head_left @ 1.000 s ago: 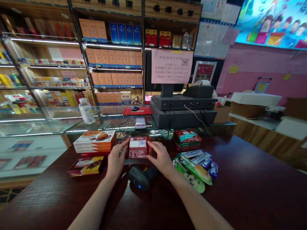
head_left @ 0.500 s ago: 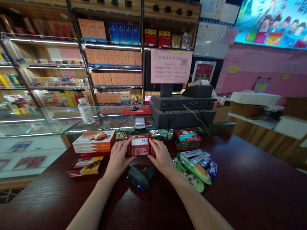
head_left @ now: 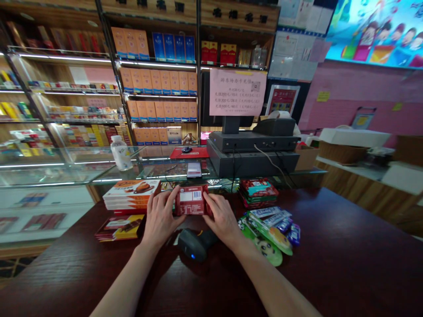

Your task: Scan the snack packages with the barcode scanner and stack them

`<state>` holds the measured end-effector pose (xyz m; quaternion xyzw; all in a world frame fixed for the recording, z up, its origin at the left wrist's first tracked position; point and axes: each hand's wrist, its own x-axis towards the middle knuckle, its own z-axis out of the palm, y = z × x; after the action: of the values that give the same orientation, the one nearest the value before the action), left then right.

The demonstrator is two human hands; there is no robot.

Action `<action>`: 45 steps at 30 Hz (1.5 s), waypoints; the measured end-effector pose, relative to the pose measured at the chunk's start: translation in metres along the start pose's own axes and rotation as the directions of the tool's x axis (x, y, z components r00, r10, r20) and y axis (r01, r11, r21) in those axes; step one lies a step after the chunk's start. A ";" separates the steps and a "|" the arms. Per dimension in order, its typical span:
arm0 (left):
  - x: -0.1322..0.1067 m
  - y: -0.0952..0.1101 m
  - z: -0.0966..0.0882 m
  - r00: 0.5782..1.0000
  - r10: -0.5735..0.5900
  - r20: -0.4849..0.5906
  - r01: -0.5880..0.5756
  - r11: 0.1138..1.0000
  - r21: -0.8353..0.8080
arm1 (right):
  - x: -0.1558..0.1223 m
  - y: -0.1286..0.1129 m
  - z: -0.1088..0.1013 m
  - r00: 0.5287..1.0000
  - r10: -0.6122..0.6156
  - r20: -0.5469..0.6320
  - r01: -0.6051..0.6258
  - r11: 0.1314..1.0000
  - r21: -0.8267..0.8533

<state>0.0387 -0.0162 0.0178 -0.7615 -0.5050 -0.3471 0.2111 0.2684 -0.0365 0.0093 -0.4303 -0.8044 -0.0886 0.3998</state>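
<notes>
Both my hands grip a red snack packet (head_left: 191, 201) by its two ends, its printed back with a barcode facing me. My left hand (head_left: 161, 216) closes on the left end, and my right hand (head_left: 222, 215) on the right end. Just in front of me, below the packet, a black barcode scanner (head_left: 192, 245) with a small blue light lies on the dark table. Left of my left hand are a stack of white-and-orange boxes (head_left: 130, 195) and some flat chocolate packs (head_left: 120, 227).
To the right sit a pile of red and green packets (head_left: 258, 192), several candy packs (head_left: 274, 219) and a green panda-faced packet (head_left: 268, 250). Behind the table is a glass counter with a bottle (head_left: 121, 153), a phone-like device (head_left: 194, 170) and a cash register terminal (head_left: 253, 152).
The whole view shifts slightly to the right. My hands keep holding the red packet in nearly the same place; my left fingers sit slightly further in on its left end.
</notes>
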 end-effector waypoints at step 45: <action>-0.006 -0.019 0.010 0.994 0.078 0.077 -0.073 0.995 -0.069 | -0.013 0.005 -0.038 0.792 -0.011 0.610 -0.169 0.957 0.237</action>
<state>0.0230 -0.0055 0.0063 -0.7998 -0.4721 -0.3249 0.1783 0.2982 -0.0598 0.0242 -0.4089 -0.8750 0.1849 0.1815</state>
